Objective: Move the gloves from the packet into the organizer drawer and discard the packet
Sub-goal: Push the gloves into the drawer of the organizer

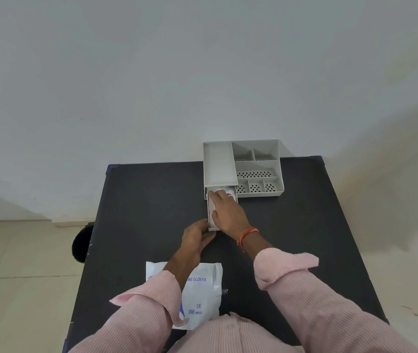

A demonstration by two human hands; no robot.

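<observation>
Right hand point(228, 212) reaches toward 12 o'clock, palm down, fingers spread flat. Left hand point(196, 238) at its 7 o'clock, fingers curled.

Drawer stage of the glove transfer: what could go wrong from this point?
1. The drawer is pulled well out of the organizer; the right hand pressing the gloves down could tip it or pull it free, though the left hand steadies its front.
2. Gloves may bunch up and catch when the drawer closes.
3. The packet lies under the left sleeve at the table's near edge and could be swept off.
</observation>
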